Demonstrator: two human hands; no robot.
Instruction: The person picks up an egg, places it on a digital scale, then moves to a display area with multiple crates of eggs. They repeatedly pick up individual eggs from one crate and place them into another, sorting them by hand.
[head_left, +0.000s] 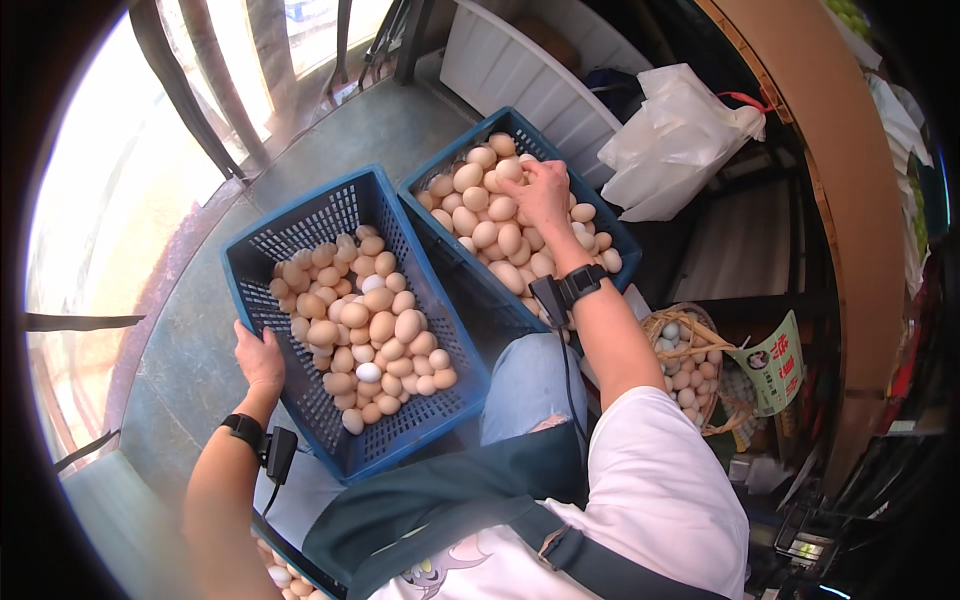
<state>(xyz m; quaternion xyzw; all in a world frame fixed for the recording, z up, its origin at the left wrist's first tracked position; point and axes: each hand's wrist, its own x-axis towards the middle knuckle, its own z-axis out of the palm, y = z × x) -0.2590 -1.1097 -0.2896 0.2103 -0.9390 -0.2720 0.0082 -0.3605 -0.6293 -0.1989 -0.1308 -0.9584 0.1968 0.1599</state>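
Note:
My left hand (259, 360) grips the near-left rim of a blue plastic crate (446, 315), thumb over the edge. Inside it lies a heap of brown eggs (381, 326), with a few paler ones such as a white egg (368, 372). To the right, a second blue crate (517, 124) is filled with pale brown eggs (486, 234). My right hand (541, 196) reaches into this second crate, its thumb and fingertips closed about one egg (508, 170) on top of the pile. Part of the pile is hidden under that hand and forearm.
Beyond the crates stands a white plastic tub (525, 67), with a white plastic bag (679, 146) beside it. At right, a wicker basket (686, 319) holds more eggs near a printed green sign (772, 367). More eggs (289, 577) show at bottom left. Metal bars (187, 90) line the left.

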